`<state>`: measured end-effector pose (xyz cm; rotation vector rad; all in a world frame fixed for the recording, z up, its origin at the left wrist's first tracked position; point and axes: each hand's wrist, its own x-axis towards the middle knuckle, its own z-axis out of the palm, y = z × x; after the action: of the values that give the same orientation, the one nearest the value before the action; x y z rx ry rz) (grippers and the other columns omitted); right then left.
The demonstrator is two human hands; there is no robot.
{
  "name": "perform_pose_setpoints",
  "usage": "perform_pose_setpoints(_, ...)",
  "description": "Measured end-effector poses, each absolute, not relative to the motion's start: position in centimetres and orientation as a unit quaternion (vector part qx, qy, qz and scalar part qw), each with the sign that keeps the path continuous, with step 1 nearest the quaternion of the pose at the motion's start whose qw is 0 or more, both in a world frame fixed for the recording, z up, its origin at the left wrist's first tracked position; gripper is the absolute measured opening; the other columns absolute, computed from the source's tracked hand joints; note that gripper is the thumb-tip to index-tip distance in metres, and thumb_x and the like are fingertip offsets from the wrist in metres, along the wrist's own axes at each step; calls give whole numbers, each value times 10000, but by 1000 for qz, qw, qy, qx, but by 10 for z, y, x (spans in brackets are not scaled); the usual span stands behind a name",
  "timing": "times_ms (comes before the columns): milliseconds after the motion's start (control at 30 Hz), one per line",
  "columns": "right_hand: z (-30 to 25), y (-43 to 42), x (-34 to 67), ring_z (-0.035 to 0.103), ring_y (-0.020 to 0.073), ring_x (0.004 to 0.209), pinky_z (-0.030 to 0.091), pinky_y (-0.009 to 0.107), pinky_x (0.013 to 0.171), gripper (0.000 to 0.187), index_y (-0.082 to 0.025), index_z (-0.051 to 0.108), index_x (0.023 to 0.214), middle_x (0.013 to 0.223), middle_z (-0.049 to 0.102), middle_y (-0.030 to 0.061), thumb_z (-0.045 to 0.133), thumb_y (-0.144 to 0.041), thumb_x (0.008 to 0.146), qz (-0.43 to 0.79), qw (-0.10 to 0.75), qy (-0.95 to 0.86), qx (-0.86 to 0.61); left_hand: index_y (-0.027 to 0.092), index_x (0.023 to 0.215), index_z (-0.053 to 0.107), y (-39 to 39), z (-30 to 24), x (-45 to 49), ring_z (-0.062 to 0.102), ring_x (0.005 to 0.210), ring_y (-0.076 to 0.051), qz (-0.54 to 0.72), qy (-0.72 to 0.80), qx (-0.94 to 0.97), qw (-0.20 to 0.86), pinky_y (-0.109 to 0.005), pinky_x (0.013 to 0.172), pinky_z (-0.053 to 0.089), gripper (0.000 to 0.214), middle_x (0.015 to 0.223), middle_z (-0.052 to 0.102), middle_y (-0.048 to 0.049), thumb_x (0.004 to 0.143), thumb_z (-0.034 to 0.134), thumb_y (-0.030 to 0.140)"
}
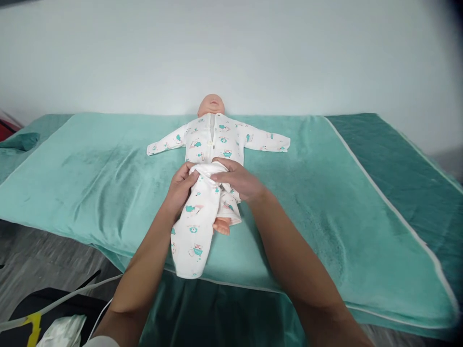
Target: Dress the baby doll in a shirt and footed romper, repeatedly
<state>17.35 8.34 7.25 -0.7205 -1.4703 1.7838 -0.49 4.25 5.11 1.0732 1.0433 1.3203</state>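
Observation:
A baby doll (211, 104) lies on its back on a teal blanket (311, 193), head toward the wall. It wears a white printed top (217, 137) with both sleeves spread out. My left hand (180, 189) and my right hand (238, 179) both grip the bunched waistband of the matching printed trousers (193, 226) at the doll's waist. One trouser leg hangs empty toward the blanket's front edge. A bare doll foot (221, 225) sticks out of the other leg.
The blanket covers a wide bed or table against a pale wall. A darker teal strip (405, 164) lies along the right side. A folded teal cloth (20, 141) sits at far left. At bottom left, white cables (65, 298) and a plastic packet (63, 332) lie on a dark surface.

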Motion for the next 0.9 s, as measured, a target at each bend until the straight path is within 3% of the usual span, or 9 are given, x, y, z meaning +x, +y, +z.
perform_pose_setpoints(200,81,86,181,652,191,894,525,279,760,519,-198,696,1107,1016,707,-2,873,-366,650,642,293,-664,-246,214,816,543,57,58,5,464,617,-102,576,444,444,524,-227,587,394,430,712,507,40,796,756,587)
perform_pose_setpoints(367,81,86,184,678,211,865,531,319,785,423,-170,753,992,949,755,15,886,-385,653,629,189,-707,-262,193,782,580,50,66,7,483,591,-91,583,475,410,516,-213,555,410,460,690,538,36,808,735,625)
perform_pose_setpoints(533,67,84,178,667,169,790,522,307,759,362,-156,741,954,871,735,13,847,-400,709,690,344,-574,-276,154,863,694,41,71,-8,547,601,-108,474,448,490,578,-225,550,421,441,716,645,8,733,833,552)
perform_pose_setpoints(633,64,83,174,657,162,764,523,299,734,356,-152,735,928,850,726,16,858,-393,696,703,378,-540,-269,137,878,726,40,67,-15,579,591,-119,407,424,505,633,-236,553,438,404,715,681,-4,641,924,398)
perform_pose_setpoints(700,66,84,173,662,161,792,527,298,756,371,-161,735,972,890,734,18,855,-393,707,703,382,-543,-256,146,908,726,41,64,-13,617,612,-132,457,416,461,637,-245,585,480,391,739,703,-13,676,900,409)
perform_pose_setpoints(800,74,85,175,648,150,777,516,284,744,347,-162,736,930,855,728,5,868,-386,699,687,301,-618,-236,182,997,700,44,61,-3,636,594,-133,557,412,394,604,-246,587,508,425,743,706,1,739,842,488)
perform_pose_setpoints(900,79,86,177,626,141,715,498,270,686,303,-155,723,797,766,711,-4,887,-381,676,664,205,-682,-229,199,937,660,48,64,5,580,478,-114,579,424,385,580,-227,487,460,446,620,641,40,717,843,541)
